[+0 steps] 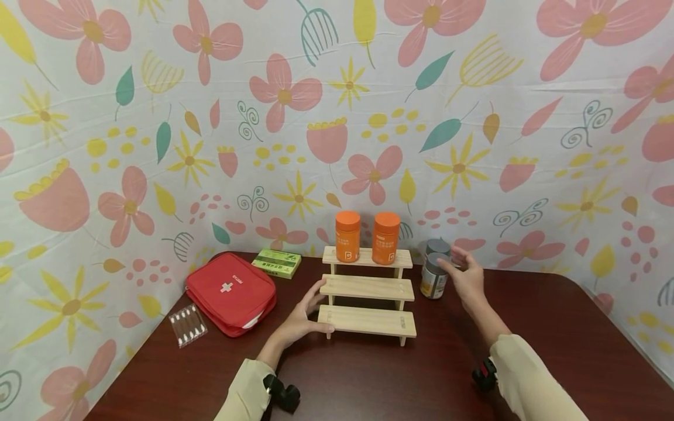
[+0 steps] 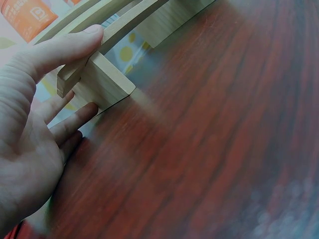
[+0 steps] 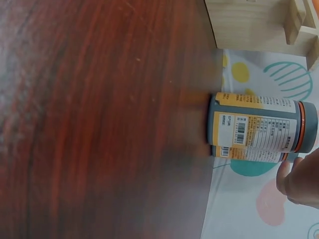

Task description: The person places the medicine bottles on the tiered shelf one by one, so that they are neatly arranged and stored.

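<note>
Bench (image 1: 379, 380): dark wood grain, smooth, softly glossy
Stepped rack (image 1: 368, 318): pale wood, smooth, matt
Grey jars (image 1: 433, 279): smooth, plastic-looking, right of centre
Orange jars (image 1: 347, 235): smooth, plastic-looking
Red pouch (image 1: 226, 298): matt cloth, left
Green box (image 1: 276, 263): printed card
Swab packet (image 1: 188, 325): clear, shiny plastic film, lower left
Backdrop (image 1: 337, 184): creased printed cloth, upper frame

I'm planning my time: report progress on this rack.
Apparently done: two orange jars stand on the top tier. In hand: the right hand is at two grey-lidded jars beside the rack; the left hand touches it. Probably left: shelving those jars, since the middle tier and bottom tier hold no jars.
</note>
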